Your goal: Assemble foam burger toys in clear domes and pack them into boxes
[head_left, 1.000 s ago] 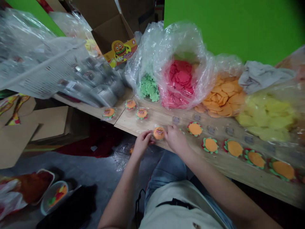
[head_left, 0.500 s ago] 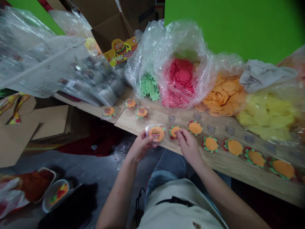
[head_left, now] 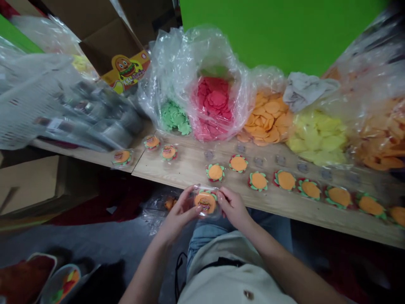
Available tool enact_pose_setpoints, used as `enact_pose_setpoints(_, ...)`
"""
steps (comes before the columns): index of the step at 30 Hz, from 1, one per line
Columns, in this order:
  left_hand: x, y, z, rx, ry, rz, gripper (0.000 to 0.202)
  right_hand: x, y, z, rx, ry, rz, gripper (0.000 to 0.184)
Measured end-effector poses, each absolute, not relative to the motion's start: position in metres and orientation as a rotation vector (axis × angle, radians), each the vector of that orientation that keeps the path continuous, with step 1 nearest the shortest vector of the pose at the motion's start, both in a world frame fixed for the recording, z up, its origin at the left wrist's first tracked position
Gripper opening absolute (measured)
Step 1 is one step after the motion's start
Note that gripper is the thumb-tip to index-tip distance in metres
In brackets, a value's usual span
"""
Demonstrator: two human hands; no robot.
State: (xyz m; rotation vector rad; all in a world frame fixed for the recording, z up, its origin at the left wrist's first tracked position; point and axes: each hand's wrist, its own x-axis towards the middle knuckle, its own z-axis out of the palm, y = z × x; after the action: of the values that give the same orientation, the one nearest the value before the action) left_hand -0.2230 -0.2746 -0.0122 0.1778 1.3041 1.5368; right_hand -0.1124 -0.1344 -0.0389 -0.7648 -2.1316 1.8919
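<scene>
Both my left hand [head_left: 179, 210] and my right hand [head_left: 232, 206] grip a round clear packet [head_left: 205, 202] at the front edge of the wooden board [head_left: 190, 171]. It holds an orange burger-shaped disc with a printed label. Just beyond my hands, unwrapped burger stacks of orange discs on green and red petalled layers stand in a row, with the nearest [head_left: 215, 172] a little above the packet. Several small clear lids [head_left: 209, 155] lie behind them. Further left, finished packets [head_left: 168, 152] sit on the board.
Open plastic bags hold green [head_left: 173, 117], red [head_left: 212, 105], orange [head_left: 265, 118] and yellow [head_left: 318, 138] cut pieces along the back of the board. A printed burger box [head_left: 125, 74] and a plastic-wrapped basket [head_left: 28, 101] stand at the back left. Bowls [head_left: 60, 283] sit on the floor.
My right hand has moved from the unwrapped burger stack onto the packet. Both hands now hold it nearer my body, and the view has turned to the right.
</scene>
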Motion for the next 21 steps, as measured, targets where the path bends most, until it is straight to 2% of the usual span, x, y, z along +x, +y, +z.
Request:
enact_pose_setpoints(7, -0.191, -0.226, -0.008, 0.154, 1.287, 1.738, 0.061, -0.1, -0.138, -0.049, -1.149, -1.756, 1.702, 0.032)
enact_pose_setpoints(13, -0.192, -0.207, -0.001, 0.295, 1.308, 1.732, 0.053, -0.094, -0.12, -0.045, -1.079, -1.594, 1.639, 0.032)
enact_pose_setpoints(18, -0.186, -0.204, -0.003, 0.238, 1.268, 1.723, 0.057, -0.089, -0.108, -0.032, -1.069, -1.57, 1.65, 0.033)
enact_pose_setpoints(21, -0.176, -0.197, -0.006, 0.263, 1.32, 1.807, 0.048, -0.086, -0.106, -0.026, -1.075, -1.563, 1.609, 0.033)
